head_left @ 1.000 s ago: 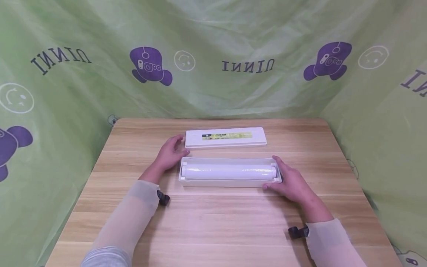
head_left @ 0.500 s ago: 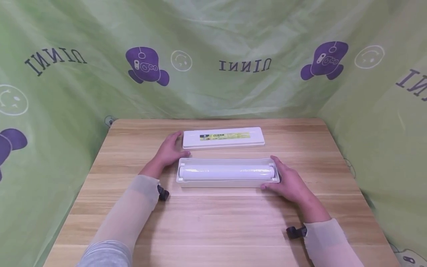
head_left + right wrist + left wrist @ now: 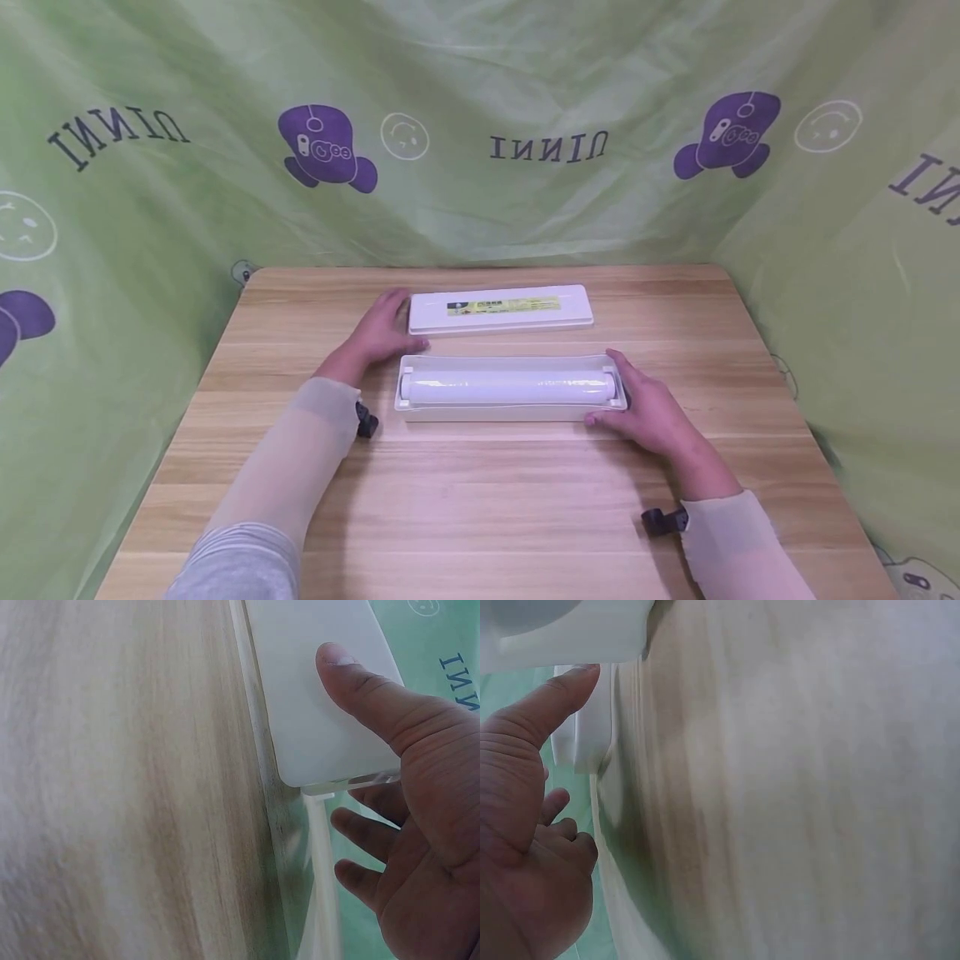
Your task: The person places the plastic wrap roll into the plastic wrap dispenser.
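Right hand (image 3: 654, 410) grips a white box (image 3: 495, 413), right end
Left hand (image 3: 377, 332), fingers parted, is by the labelled lid (image 3: 517, 321), contact unclear; a film roll (image 3: 510, 387) lies in the box, before the lid on the table (image 3: 480, 508).

Saw creased green cloth (image 3: 480, 217) across top of frame & down both sides. Spotted purple cartoon fig. (image 3: 333, 136) upper L of ctr, 2nd purple fig. (image 3: 742, 117) upper R, cut-off purple fig. (image 3: 32, 315) at L edge. Noted white smiley outlines (image 3: 405, 137) just R of both whole figs., dark lettering (image 3: 547, 147) upper L, top ctr & R edge. Saw lt. wood-grain table (image 3: 480, 500) filling lower ctr.
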A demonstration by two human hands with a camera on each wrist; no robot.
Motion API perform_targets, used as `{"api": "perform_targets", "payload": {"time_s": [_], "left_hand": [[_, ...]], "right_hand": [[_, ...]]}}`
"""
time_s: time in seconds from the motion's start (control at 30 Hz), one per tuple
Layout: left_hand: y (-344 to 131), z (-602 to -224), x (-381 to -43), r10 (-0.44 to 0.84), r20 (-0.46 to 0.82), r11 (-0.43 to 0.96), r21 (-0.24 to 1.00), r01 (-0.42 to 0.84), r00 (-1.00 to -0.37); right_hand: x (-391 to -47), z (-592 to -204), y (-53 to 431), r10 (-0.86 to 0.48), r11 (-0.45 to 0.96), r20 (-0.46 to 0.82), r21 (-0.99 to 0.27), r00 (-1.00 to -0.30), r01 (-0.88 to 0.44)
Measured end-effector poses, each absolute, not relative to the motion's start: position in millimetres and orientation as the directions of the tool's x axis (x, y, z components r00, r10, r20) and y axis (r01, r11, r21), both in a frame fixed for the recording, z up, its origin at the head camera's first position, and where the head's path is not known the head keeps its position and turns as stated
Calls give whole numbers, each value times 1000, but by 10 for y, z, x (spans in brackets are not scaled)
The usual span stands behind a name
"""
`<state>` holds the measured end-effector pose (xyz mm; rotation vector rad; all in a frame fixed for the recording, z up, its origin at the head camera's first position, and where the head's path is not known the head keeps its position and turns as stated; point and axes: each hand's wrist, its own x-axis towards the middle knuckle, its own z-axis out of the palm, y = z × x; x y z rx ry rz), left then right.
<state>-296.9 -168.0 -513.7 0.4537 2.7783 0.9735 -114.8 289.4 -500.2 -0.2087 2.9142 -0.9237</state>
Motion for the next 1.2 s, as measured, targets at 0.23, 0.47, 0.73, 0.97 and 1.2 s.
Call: {"api": "perform_targets", "payload": {"time_s": [0.23, 0.47, 0.73, 0.97, 1.2], "left_hand": [[-1623, -5129, -3011, 348, -51, 742, 625, 242, -936], [-1580, -5163, -3029, 363, -59, 736, 630, 248, -930], [-1551, -5184, -3075, 358, -61, 747, 618, 246, -932], [-1535, -5162, -3087, 361, -56, 749, 613, 253, -931], [-1518, -5090, -3057, 354, -70, 773, 583, 249, -933]], "right_hand": [[-1161, -5010, 2895, -154, 807, -38, -582, -987, -103], [-1160, -5012, 2892, -152, 802, -36, -588, -988, -102], [-1154, -5021, 2889, -147, 803, -28, -586, -989, -103], [-1150, -5020, 2884, -145, 803, -32, -588, -989, -98], [-1153, -5009, 2883, -143, 802, -59, -591, -988, -81]]}}
